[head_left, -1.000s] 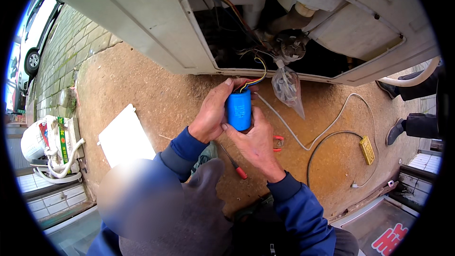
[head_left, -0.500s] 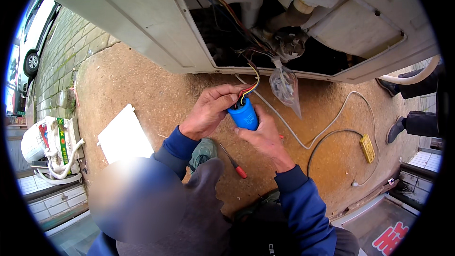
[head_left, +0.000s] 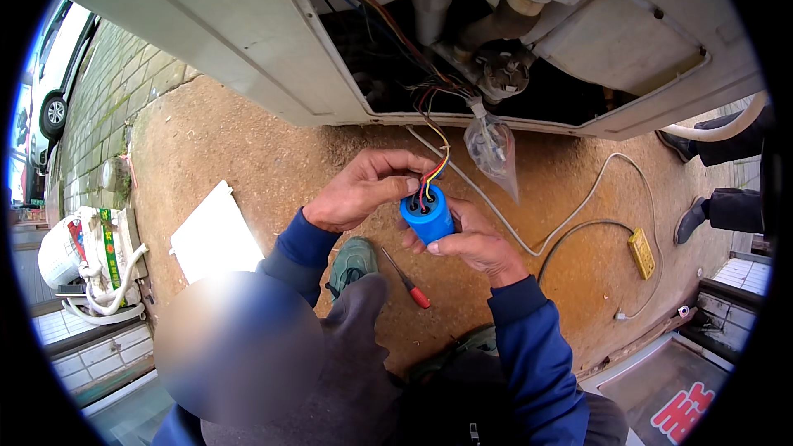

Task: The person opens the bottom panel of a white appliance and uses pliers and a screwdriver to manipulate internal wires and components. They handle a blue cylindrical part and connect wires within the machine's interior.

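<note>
My right hand [head_left: 486, 246] is wrapped round a blue cylindrical capacitor [head_left: 429, 223], tilted so its top with several dark holes shows. Red, yellow and dark wires [head_left: 437, 167] run from those holes up to the wire bundle in the open machine. My left hand [head_left: 353, 190] is closed, thumb and forefinger pinching the wires just above the capacitor's top; the fingertips partly hide the grip. Beside the wires, a clear plastic bag [head_left: 493, 147] hangs from the opening, tied round some wiring. A white machine housing [head_left: 248, 49] leans over my hands, its inner motor [head_left: 504, 74] and hoses exposed.
A screwdriver [head_left: 406, 278] with a red handle lies by my shoe [head_left: 353, 264]. On the ground are a white panel [head_left: 216, 227], a grey cable [head_left: 578, 208] and a yellow power strip [head_left: 640, 253]. Another person's legs [head_left: 733, 208] stand at right. A white bucket [head_left: 62, 252] is at left.
The capacitor has tipped so its top faces me more, showing the holes. My right hand has shifted its hold and sits slightly lower. The left hand has moved slightly left.
</note>
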Demonstrator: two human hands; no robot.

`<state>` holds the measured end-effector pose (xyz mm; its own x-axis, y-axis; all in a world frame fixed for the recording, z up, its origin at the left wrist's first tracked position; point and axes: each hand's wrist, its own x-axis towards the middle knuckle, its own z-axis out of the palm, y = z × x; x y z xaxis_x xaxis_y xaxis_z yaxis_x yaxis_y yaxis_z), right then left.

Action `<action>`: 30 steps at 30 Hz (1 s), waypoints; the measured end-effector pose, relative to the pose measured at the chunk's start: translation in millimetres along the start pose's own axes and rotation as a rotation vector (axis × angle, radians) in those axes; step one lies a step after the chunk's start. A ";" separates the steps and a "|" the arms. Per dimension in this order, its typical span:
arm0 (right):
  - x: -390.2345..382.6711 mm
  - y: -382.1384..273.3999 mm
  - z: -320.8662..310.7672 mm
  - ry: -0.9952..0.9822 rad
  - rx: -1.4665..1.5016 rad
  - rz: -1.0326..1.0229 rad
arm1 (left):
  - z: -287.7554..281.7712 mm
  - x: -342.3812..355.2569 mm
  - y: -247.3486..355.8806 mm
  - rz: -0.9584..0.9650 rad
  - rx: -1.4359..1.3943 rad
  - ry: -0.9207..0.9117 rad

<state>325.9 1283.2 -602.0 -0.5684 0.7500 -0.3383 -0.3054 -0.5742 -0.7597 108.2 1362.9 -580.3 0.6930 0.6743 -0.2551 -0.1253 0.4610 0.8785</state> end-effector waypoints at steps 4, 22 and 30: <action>-3.0 -1.5 -1.8 -0.019 0.046 0.028 | -3.6 1.0 -2.8 -0.037 -0.006 -0.054; 13.0 -7.6 -2.8 0.423 -0.792 -0.419 | 11.2 7.3 -15.6 0.051 -0.035 0.103; 11.0 -7.2 -7.1 0.372 -0.746 -0.401 | 15.4 4.9 -19.7 0.063 -0.078 0.129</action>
<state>327.2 1297.9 -604.1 -0.2055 0.9781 -0.0315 0.2180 0.0144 -0.9758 125.0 1348.3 -592.6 0.5858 0.7695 -0.2546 -0.2236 0.4554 0.8618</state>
